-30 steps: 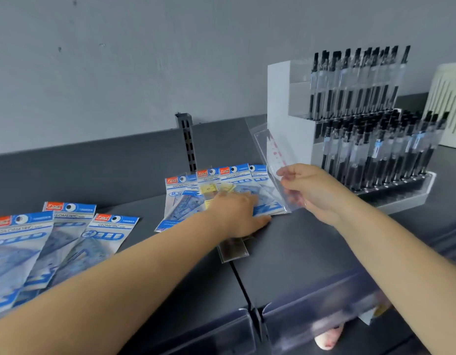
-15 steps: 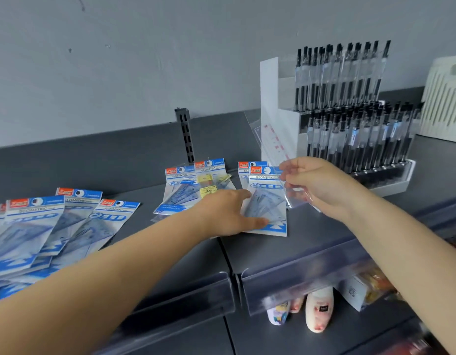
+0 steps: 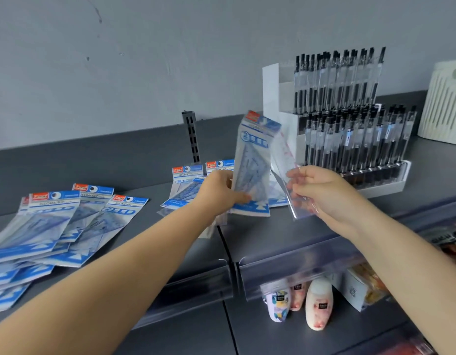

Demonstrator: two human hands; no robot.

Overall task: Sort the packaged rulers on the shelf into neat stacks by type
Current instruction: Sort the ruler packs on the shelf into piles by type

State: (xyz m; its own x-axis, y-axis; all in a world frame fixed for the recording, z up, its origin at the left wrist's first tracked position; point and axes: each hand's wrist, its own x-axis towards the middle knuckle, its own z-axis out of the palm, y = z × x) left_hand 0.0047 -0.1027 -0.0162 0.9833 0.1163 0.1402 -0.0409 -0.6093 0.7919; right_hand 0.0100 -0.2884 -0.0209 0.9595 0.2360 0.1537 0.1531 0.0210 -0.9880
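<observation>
Gripping a blue geometric ruler pack (image 3: 253, 165) near its lower edge, the left hand (image 3: 219, 193) now holds it raised and nearly upright above the shelf (image 3: 260, 234); half a second ago that same pack lay flat under the hand's fingers. Its fingers are clamped on the pack, thumb in front and the rest behind. The right hand (image 3: 321, 193) keeps its pinch on a clear ruler sleeve (image 3: 288, 180) with faint red print, fingers curled round its lower end, the sleeve tilting up and left just beside the lifted pack. The two packages nearly touch at their upper parts; whether they actually meet cannot be told.

Behind the left hand a small cluster of blue packs (image 3: 191, 183) remains lying on the shelf. Well apart to the left, a fanned pile of blue packs (image 3: 55, 226) lies overlapping. A pen display rack (image 3: 350, 119) stands at the back right, a cream slatted basket (image 3: 444, 108) beyond it. Bottles (image 3: 319, 303) show on the level below.
</observation>
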